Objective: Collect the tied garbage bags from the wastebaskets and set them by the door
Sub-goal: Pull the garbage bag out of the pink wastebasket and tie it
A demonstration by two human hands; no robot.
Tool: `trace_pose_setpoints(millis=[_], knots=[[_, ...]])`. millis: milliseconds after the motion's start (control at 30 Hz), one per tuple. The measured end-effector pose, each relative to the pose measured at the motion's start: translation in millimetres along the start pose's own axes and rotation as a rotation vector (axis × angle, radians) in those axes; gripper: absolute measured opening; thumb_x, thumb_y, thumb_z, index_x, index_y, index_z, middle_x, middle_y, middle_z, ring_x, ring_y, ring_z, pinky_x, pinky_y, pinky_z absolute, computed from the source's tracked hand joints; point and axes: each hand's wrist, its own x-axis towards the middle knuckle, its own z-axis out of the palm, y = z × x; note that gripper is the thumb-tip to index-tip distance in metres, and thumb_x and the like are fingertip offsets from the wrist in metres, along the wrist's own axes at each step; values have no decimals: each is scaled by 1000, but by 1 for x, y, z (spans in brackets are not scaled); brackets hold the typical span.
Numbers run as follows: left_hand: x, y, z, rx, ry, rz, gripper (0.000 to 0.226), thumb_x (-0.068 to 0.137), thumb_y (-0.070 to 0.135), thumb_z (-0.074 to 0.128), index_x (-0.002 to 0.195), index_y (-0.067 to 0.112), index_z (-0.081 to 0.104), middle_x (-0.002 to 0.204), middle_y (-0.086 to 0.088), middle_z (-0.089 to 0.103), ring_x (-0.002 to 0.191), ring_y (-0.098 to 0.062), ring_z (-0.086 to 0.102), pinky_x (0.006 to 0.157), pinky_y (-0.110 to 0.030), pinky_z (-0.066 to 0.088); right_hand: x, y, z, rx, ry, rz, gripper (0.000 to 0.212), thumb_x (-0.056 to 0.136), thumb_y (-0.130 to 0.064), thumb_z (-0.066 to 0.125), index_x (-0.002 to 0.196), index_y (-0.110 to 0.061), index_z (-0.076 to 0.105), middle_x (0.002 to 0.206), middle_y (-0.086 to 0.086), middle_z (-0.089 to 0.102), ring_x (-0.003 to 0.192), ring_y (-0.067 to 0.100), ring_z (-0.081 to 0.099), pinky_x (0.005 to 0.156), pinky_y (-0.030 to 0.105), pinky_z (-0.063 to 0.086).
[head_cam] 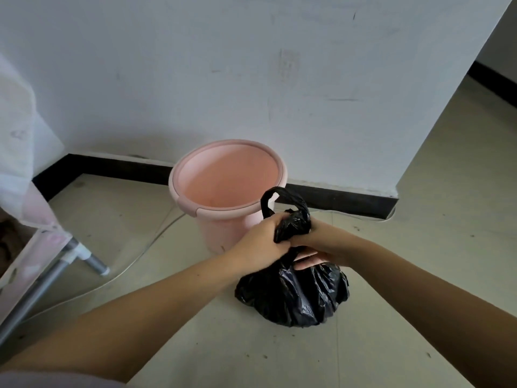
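Note:
A full black garbage bag (pixel 293 296) rests on the tiled floor in front of a pink wastebasket (pixel 228 189), which stands against the wall with nothing inside. My left hand (pixel 261 243) and my right hand (pixel 316 245) both grip the bag's gathered neck from opposite sides. A black loop of the bag's handles sticks up above my hands.
A white wall with a black baseboard (pixel 112 169) runs behind the wastebasket. A pink and white frame on grey metal legs (pixel 56 264) stands at the left. A thin white cable (pixel 134 264) crosses the floor. The floor opens to the right past the wall corner (pixel 397 189).

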Motion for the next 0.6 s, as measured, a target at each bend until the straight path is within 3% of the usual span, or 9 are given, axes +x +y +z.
trace_pose_setpoints(millis=[67,133,167,233,333,400,467,533,600], knots=[[3,-1,-15,64,-15,-32,32,87,-1,48,91,27,62,73,10,64,57,0,58,64,-20,46,-3,-2,-16,-44,-8,23,40,89,-10,60,123,-28,48,115,9,66,98,31,67,86,46,56],[6,3,-30,93,16,-38,41,86,-7,42,78,25,67,71,14,64,48,7,54,60,-14,45,-8,-6,-30,-102,-48,22,46,88,-22,64,128,-36,45,123,4,63,107,30,63,91,46,54],[6,8,-37,107,36,-33,45,84,-10,40,74,23,68,72,14,64,49,8,54,57,-11,43,-11,-9,-33,-146,-51,12,45,87,-29,64,128,-37,45,125,0,62,112,26,61,94,46,51],[6,17,-50,148,68,2,48,80,-13,38,64,22,66,74,10,63,60,3,60,63,-18,46,-15,-17,-36,-224,12,-68,41,87,-38,61,126,-35,48,127,-8,59,117,13,55,97,39,45],[8,26,-65,159,90,87,48,73,-16,41,55,23,62,82,2,63,81,-27,66,78,-34,47,-17,-31,-32,-190,99,-278,28,90,-25,60,116,-16,58,121,-4,62,111,7,57,92,23,41],[7,33,-73,173,137,125,47,69,-20,43,53,22,60,87,-5,64,85,-28,63,79,-36,47,-15,-34,-28,-232,131,-344,13,89,-16,62,95,-5,61,111,-7,62,107,11,59,95,23,41],[7,38,-82,165,235,139,43,72,-19,46,60,19,63,88,-6,66,86,-19,63,80,-31,49,-11,-36,-30,-239,219,-377,12,89,-10,59,80,-5,56,108,-9,62,106,17,60,98,30,41],[8,39,-93,36,359,105,31,84,-8,52,75,17,68,84,-1,67,78,-4,63,76,-15,48,-9,-38,-39,7,309,-394,18,92,-7,51,75,-8,53,100,0,62,99,21,60,94,35,44],[11,30,-105,-202,430,26,18,89,7,59,86,23,68,90,-3,65,80,-7,65,74,-16,52,-12,-41,-54,386,342,-368,17,94,-9,43,81,-11,53,89,5,60,83,21,59,77,33,48]])
